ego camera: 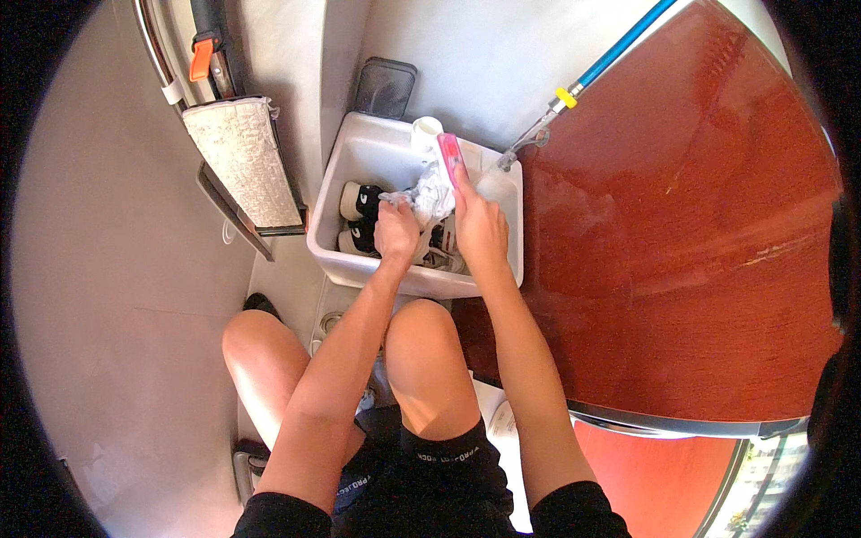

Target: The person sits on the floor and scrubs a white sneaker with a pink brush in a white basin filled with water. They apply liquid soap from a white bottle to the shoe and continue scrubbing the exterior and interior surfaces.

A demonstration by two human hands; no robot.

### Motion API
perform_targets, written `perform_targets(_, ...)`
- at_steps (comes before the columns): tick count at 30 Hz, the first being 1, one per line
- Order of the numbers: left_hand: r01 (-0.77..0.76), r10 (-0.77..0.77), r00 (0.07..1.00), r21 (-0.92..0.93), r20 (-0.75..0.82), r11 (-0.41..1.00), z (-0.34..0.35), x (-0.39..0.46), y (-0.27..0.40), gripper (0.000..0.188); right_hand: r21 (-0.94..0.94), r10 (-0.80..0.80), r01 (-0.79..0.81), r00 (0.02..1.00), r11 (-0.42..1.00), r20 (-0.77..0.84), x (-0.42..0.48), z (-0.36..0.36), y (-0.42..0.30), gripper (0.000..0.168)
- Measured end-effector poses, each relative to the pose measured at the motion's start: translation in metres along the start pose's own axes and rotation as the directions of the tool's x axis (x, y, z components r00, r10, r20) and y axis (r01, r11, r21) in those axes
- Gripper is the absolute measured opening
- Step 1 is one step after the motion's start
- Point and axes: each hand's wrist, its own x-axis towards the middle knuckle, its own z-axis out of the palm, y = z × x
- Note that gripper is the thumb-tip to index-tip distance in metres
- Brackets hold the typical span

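Over a white plastic basin, my left hand is closed on one end of a crumpled whitish, wet-looking item, whose kind I cannot tell. My right hand grips a pink brush, held against or just above that item; its bristles are hidden. Black-and-white shoes lie inside the basin near my left hand. More shoe parts with laces show beneath both hands. A white cup is at the basin's far rim.
A flat mop leans at the left wall. Behind the basin is a dark mesh-like panel. A blue pole slants down to the basin's right corner, beside a large reddish-brown panel. My knees are close to the basin's near side.
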Motion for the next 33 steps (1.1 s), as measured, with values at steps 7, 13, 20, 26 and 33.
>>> perform_targets(7, 0.102, -0.111, 0.992, -0.147, -0.053, 0.984, 0.005, 0.012, -0.009, 0.049, 0.007, 0.006, -0.007, 0.988, 1.0, 0.152, -0.058, 0.016, 0.004, 0.058)
perform_targets(13, 0.065, -0.068, 0.998, -0.137, -0.019, 0.988, 0.007, 0.009, -0.008, 0.048, -0.006, -0.03, 0.032, 0.98, 0.999, 0.198, -0.09, 0.015, 0.017, 0.069)
perform_targets(20, -0.044, 0.046, 0.999, -0.263, 0.001, 0.964, 0.009, 0.018, -0.023, 0.049, -0.045, -0.022, 0.023, 1.0, 0.999, 0.017, -0.001, -0.005, -0.01, 0.051)
perform_targets(26, -0.047, 0.126, 0.983, -0.481, 0.132, 0.876, 0.007, -0.004, -0.007, 0.049, 0.06, 0.051, -0.061, 0.987, 0.996, 0.152, -0.081, 0.007, 0.009, 0.051)
perform_targets(33, 0.359, -0.123, 0.919, -0.663, 0.375, 0.657, -0.014, -0.003, 0.007, 0.049, 0.342, 0.046, -0.124, 0.972, 0.932, 0.229, -0.114, -0.014, 0.008, 0.049)
